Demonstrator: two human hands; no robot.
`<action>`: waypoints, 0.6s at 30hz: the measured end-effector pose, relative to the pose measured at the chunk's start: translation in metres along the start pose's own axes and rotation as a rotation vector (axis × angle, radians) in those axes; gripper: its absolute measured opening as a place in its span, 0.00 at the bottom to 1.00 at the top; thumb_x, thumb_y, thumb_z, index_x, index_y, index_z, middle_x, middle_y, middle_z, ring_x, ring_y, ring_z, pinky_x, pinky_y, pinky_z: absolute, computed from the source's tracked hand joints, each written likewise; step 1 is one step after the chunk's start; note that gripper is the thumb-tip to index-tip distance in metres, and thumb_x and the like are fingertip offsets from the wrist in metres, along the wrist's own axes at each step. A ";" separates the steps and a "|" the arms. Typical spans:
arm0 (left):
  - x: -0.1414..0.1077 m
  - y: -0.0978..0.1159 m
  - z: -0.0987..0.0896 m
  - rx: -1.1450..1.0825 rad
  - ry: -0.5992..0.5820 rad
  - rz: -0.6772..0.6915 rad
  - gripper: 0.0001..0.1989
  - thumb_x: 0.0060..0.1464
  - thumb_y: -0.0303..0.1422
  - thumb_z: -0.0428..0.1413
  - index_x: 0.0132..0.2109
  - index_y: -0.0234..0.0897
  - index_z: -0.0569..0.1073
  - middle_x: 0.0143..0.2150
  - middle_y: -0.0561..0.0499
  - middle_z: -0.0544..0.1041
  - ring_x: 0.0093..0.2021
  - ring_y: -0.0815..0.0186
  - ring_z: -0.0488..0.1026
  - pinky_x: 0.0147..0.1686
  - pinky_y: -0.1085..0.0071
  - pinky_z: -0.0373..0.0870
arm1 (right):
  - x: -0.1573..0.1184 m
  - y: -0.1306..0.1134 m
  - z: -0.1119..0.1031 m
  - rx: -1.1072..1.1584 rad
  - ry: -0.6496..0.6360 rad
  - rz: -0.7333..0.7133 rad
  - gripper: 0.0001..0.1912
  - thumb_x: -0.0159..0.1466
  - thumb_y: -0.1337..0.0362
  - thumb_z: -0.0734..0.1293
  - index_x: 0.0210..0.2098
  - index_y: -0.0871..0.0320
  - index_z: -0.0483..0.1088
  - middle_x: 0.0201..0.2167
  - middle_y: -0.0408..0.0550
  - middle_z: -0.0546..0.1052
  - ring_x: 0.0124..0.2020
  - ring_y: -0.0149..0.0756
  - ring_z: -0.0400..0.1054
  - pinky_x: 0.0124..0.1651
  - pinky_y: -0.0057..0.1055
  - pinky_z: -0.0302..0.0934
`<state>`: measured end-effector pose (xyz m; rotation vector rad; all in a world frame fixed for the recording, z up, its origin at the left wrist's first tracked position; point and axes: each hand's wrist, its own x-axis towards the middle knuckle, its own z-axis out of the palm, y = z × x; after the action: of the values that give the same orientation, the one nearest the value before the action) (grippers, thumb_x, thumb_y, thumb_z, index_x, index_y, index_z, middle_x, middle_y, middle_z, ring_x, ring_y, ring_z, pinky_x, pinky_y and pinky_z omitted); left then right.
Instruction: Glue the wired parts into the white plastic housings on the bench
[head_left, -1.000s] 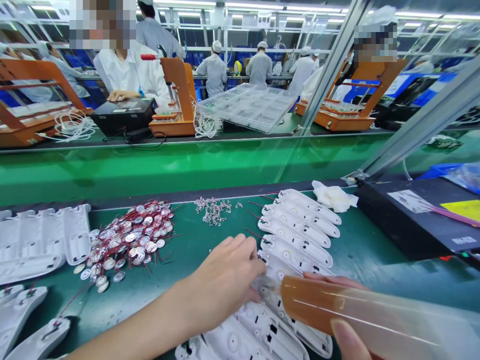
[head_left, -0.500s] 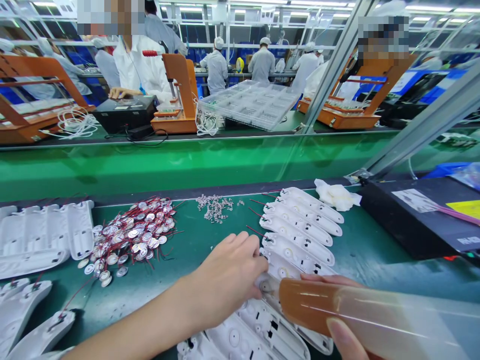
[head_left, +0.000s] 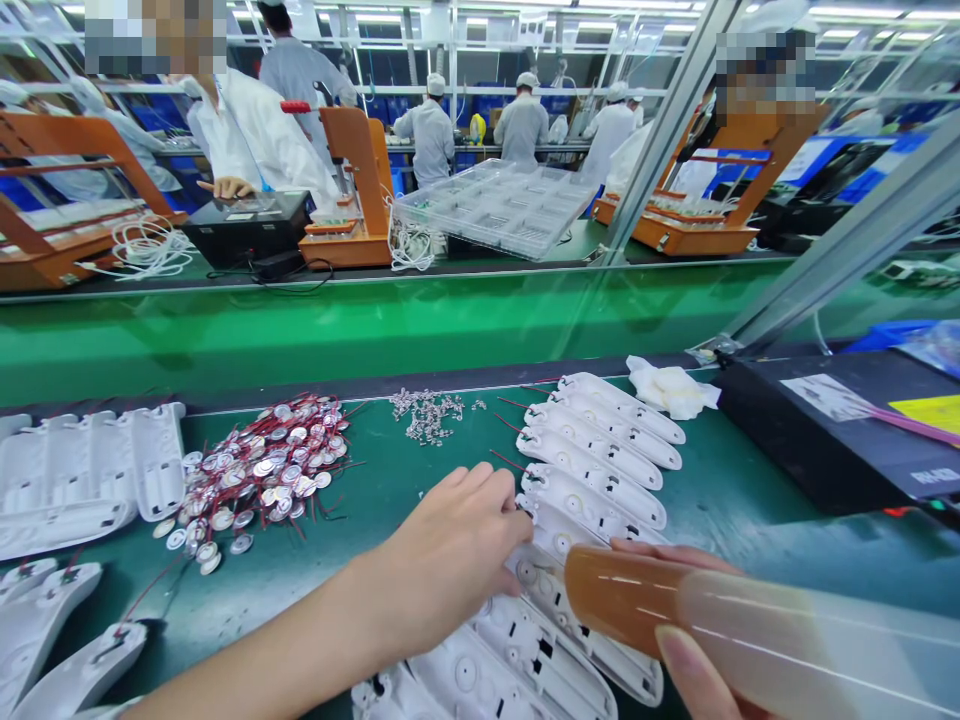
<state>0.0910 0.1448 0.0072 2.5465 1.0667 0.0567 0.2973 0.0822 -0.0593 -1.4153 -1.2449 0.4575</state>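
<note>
My left hand [head_left: 457, 550] is closed over the upper end of a white plastic shell [head_left: 570, 610], in the middle of the row; its fingertips are hidden. In my right hand [head_left: 697, 670] is a large translucent tube [head_left: 787, 625] with an orange-brown front part, its tip over the same shell, close to my left fingers. More white shells [head_left: 600, 450] with red wires lie side by side behind, and others [head_left: 465, 670] lie nearer to me. Left of the hands is a heap of round metal discs with red wires [head_left: 262, 465]. Small clear parts [head_left: 427, 415] are scattered behind my left hand.
White shells [head_left: 90, 470] lie at the left. A crumpled white cloth [head_left: 671, 388] and a black box [head_left: 847, 430] are at the right. A green barrier [head_left: 300, 335] and a slanting metal post [head_left: 667, 130] stand ahead. Beyond are orange fixtures [head_left: 360, 190], a clear tray [head_left: 502, 205] and people.
The tube in my right hand has shifted slightly right and its front end is a little higher. My left hand is almost unmoved. Across the barrier, a person has leaned to the left.
</note>
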 end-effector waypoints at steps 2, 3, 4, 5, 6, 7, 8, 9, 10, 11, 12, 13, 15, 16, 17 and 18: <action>0.000 0.000 0.000 -0.001 0.002 0.004 0.09 0.51 0.33 0.60 0.39 0.37 0.71 0.36 0.52 0.64 0.38 0.64 0.59 0.36 0.68 0.54 | -0.003 0.013 -0.003 0.000 -0.027 -0.020 0.22 0.51 0.49 0.67 0.39 0.57 0.66 0.28 0.50 0.74 0.29 0.42 0.69 0.34 0.35 0.66; 0.000 -0.001 0.001 -0.003 -0.001 0.002 0.09 0.51 0.33 0.60 0.39 0.37 0.71 0.36 0.53 0.64 0.38 0.64 0.59 0.36 0.68 0.54 | -0.005 0.016 -0.004 -0.008 -0.027 -0.022 0.22 0.51 0.49 0.67 0.40 0.57 0.66 0.29 0.50 0.75 0.29 0.42 0.69 0.34 0.36 0.67; 0.000 -0.001 0.001 -0.005 -0.003 0.001 0.08 0.51 0.33 0.60 0.38 0.37 0.71 0.36 0.53 0.64 0.38 0.64 0.59 0.36 0.68 0.54 | -0.006 0.018 -0.004 -0.022 -0.016 -0.012 0.22 0.52 0.49 0.66 0.41 0.56 0.66 0.31 0.50 0.75 0.30 0.43 0.70 0.34 0.36 0.67; 0.000 0.000 0.001 -0.006 -0.002 0.001 0.08 0.51 0.33 0.60 0.38 0.37 0.70 0.36 0.53 0.64 0.38 0.64 0.59 0.36 0.68 0.54 | -0.008 0.017 -0.003 -0.039 -0.003 0.002 0.22 0.52 0.48 0.66 0.41 0.55 0.66 0.32 0.50 0.75 0.32 0.44 0.70 0.35 0.36 0.67; 0.000 0.000 0.001 -0.006 0.000 0.002 0.08 0.51 0.33 0.60 0.38 0.37 0.70 0.36 0.53 0.64 0.38 0.64 0.59 0.35 0.69 0.54 | -0.009 0.015 -0.001 -0.058 0.010 0.015 0.22 0.52 0.47 0.66 0.40 0.54 0.67 0.32 0.50 0.75 0.34 0.45 0.70 0.36 0.36 0.67; 0.000 0.000 0.001 -0.006 0.002 0.004 0.08 0.51 0.32 0.60 0.38 0.37 0.70 0.36 0.53 0.64 0.38 0.64 0.59 0.35 0.69 0.54 | -0.009 0.011 0.001 -0.076 0.027 0.024 0.22 0.52 0.46 0.66 0.40 0.54 0.67 0.32 0.50 0.75 0.35 0.46 0.70 0.37 0.37 0.67; -0.001 0.000 0.001 -0.007 0.005 0.006 0.07 0.51 0.32 0.59 0.38 0.37 0.70 0.36 0.53 0.64 0.38 0.64 0.59 0.35 0.69 0.54 | -0.009 0.006 0.004 -0.089 0.037 0.028 0.23 0.51 0.45 0.65 0.39 0.54 0.68 0.32 0.50 0.75 0.36 0.47 0.70 0.37 0.37 0.67; -0.001 0.000 0.001 -0.006 0.006 0.007 0.07 0.52 0.32 0.59 0.38 0.37 0.70 0.36 0.53 0.64 0.38 0.64 0.59 0.35 0.69 0.54 | -0.009 0.000 0.006 -0.092 0.046 0.030 0.23 0.51 0.45 0.65 0.38 0.54 0.68 0.32 0.50 0.75 0.36 0.47 0.70 0.36 0.37 0.67; -0.001 0.000 0.001 -0.007 0.005 0.006 0.07 0.52 0.32 0.59 0.38 0.37 0.70 0.36 0.53 0.64 0.38 0.64 0.59 0.36 0.69 0.54 | -0.008 -0.007 0.009 -0.077 0.050 0.031 0.22 0.52 0.45 0.66 0.38 0.54 0.68 0.32 0.50 0.75 0.35 0.46 0.70 0.36 0.36 0.67; -0.001 0.000 0.001 -0.008 0.001 0.005 0.07 0.52 0.32 0.59 0.38 0.37 0.70 0.36 0.53 0.64 0.38 0.64 0.59 0.36 0.69 0.54 | -0.006 -0.014 0.011 -0.049 0.050 0.036 0.22 0.52 0.45 0.66 0.37 0.54 0.67 0.32 0.49 0.75 0.34 0.45 0.70 0.36 0.36 0.66; -0.001 -0.001 0.001 -0.010 -0.002 0.003 0.07 0.52 0.32 0.59 0.38 0.37 0.70 0.36 0.53 0.64 0.38 0.64 0.59 0.36 0.69 0.54 | -0.004 -0.021 0.012 -0.017 0.045 0.042 0.21 0.52 0.46 0.66 0.37 0.54 0.67 0.32 0.49 0.75 0.34 0.44 0.70 0.37 0.36 0.66; -0.001 -0.001 0.001 -0.012 -0.003 0.002 0.07 0.52 0.32 0.59 0.38 0.37 0.70 0.36 0.53 0.64 0.38 0.64 0.59 0.36 0.68 0.54 | -0.002 -0.027 0.013 0.010 0.037 0.050 0.20 0.52 0.47 0.66 0.36 0.54 0.67 0.33 0.49 0.75 0.34 0.43 0.70 0.39 0.36 0.65; -0.001 -0.001 0.000 -0.014 -0.004 -0.001 0.08 0.51 0.33 0.59 0.39 0.37 0.70 0.37 0.53 0.64 0.38 0.64 0.59 0.38 0.68 0.54 | 0.001 -0.035 0.012 0.033 0.012 0.058 0.19 0.53 0.47 0.66 0.35 0.55 0.67 0.33 0.49 0.75 0.34 0.42 0.70 0.43 0.37 0.63; -0.001 -0.001 0.000 -0.013 -0.004 -0.002 0.09 0.51 0.33 0.60 0.39 0.37 0.70 0.37 0.53 0.64 0.39 0.64 0.59 0.38 0.68 0.55 | 0.003 -0.038 0.011 0.031 0.005 0.056 0.18 0.53 0.48 0.66 0.34 0.55 0.67 0.32 0.49 0.75 0.34 0.41 0.69 0.44 0.37 0.63; -0.001 0.000 -0.001 -0.010 -0.009 -0.003 0.09 0.51 0.33 0.60 0.39 0.37 0.70 0.37 0.53 0.64 0.39 0.64 0.59 0.38 0.67 0.55 | 0.004 -0.039 0.010 0.026 0.002 0.052 0.17 0.54 0.48 0.66 0.33 0.55 0.68 0.31 0.48 0.75 0.33 0.40 0.69 0.43 0.36 0.63; 0.000 0.000 -0.001 -0.006 -0.015 -0.004 0.09 0.51 0.33 0.60 0.38 0.36 0.70 0.37 0.52 0.64 0.38 0.64 0.59 0.38 0.67 0.55 | 0.005 -0.040 0.008 0.027 0.001 0.051 0.16 0.54 0.49 0.66 0.33 0.55 0.68 0.30 0.48 0.75 0.31 0.39 0.69 0.42 0.35 0.63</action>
<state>0.0904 0.1450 0.0086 2.5352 1.0644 0.0400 0.2757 0.0828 -0.0246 -1.4268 -1.1999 0.5060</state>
